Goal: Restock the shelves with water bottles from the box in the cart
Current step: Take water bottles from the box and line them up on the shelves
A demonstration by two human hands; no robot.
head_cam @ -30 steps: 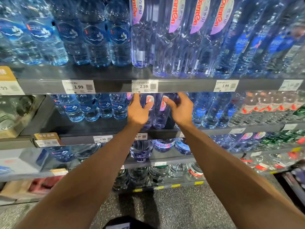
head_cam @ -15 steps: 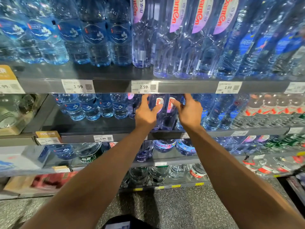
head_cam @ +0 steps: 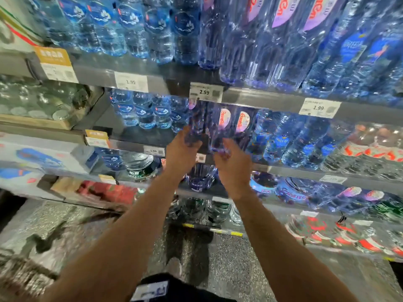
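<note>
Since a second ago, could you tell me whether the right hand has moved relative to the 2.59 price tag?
Yes. The right hand has dropped away from the 2.59 price tag, now level with the shelf edge below.

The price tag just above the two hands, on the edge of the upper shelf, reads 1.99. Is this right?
Not quite. In the head view, the price tag on the shelf edge just above the left hand and right hand reads 2.59. The tag reading 1.99 hangs farther to the right on that same edge.

Your left hand (head_cam: 182,149) and right hand (head_cam: 234,164) reach side by side before the second grey metal shelf (head_cam: 135,144), where clear plastic pink-labelled water bottles (head_cam: 224,122) stand behind them, below the white 2.59 price tag (head_cam: 205,92).
</note>
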